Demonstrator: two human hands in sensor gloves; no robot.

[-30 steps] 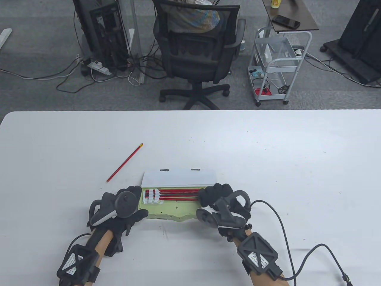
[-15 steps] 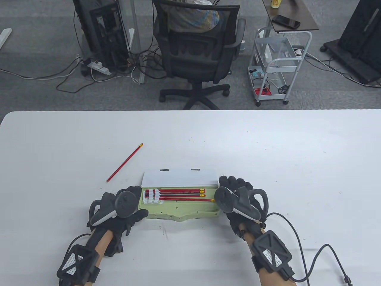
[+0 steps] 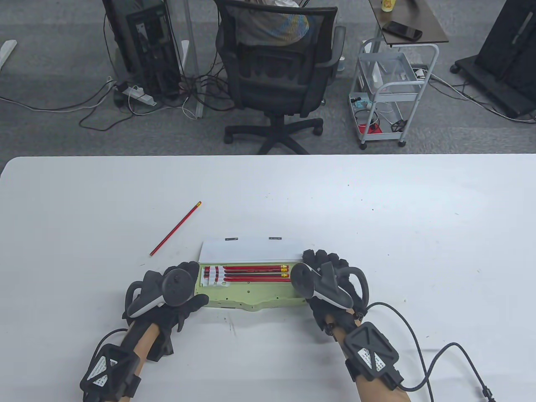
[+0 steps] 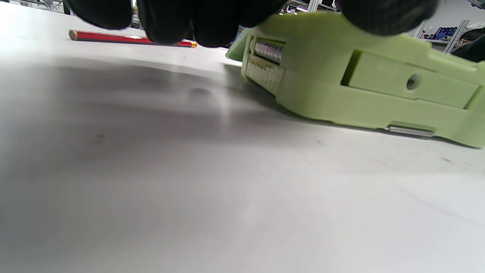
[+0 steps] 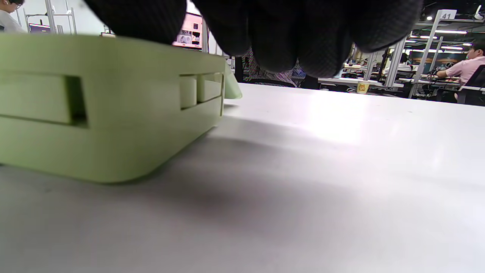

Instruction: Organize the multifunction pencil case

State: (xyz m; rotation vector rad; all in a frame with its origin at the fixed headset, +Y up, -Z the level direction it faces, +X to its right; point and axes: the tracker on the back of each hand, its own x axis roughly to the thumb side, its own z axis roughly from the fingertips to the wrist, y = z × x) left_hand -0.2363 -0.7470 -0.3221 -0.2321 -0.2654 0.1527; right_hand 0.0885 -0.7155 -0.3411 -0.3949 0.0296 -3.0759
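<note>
My left hand [image 3: 176, 293] grips the left end of the open green pencil case [image 3: 251, 295] near the table's [image 3: 377, 209] front edge; my right hand [image 3: 324, 278] cups its right end, though I cannot tell how firmly. Three red pencils [image 3: 255, 273] lie inside, before the raised white lid [image 3: 251, 250]. Farther left, a loose red pencil [image 3: 176, 229] lies apart.

Black gloved fingers [image 5: 273, 34] of the right hand [image 5: 227, 22] hang from above over the end of the green pencil case [image 5: 113, 113], which sits on the white table [image 5: 303, 189]; contact is unclear.
</note>
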